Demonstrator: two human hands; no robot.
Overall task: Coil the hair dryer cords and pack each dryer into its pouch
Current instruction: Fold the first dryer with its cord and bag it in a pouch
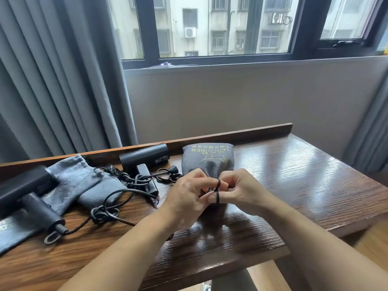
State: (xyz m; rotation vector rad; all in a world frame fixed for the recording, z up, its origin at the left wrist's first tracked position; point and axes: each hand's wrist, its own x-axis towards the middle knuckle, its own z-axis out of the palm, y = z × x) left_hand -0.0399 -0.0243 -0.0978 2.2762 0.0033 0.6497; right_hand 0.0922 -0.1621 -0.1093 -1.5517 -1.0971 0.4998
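Left hand (186, 198), right hand (243, 190): fingers curled, both pinching thin dark drawstring (217, 197) at gathered mouth of filled pouch (207, 160). Pouch grey woven fabric, yellow print, bulging, mid-table (294, 185); glossy grained wood.
Left: matte black cylindrical dryer (27, 192), tangled cord (109, 208), flat grey pouch (84, 179).
Behind: second dryer (144, 157) by back rail.

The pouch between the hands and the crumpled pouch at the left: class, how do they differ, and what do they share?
The pouch between the hands bulges; the crumpled pouch at the left lies flat. The first's neck is gathered by the left hand and right hand, which hold a black band; no hand touches the second. The first shows yellow lettering, the second none. Both are grey cloth.
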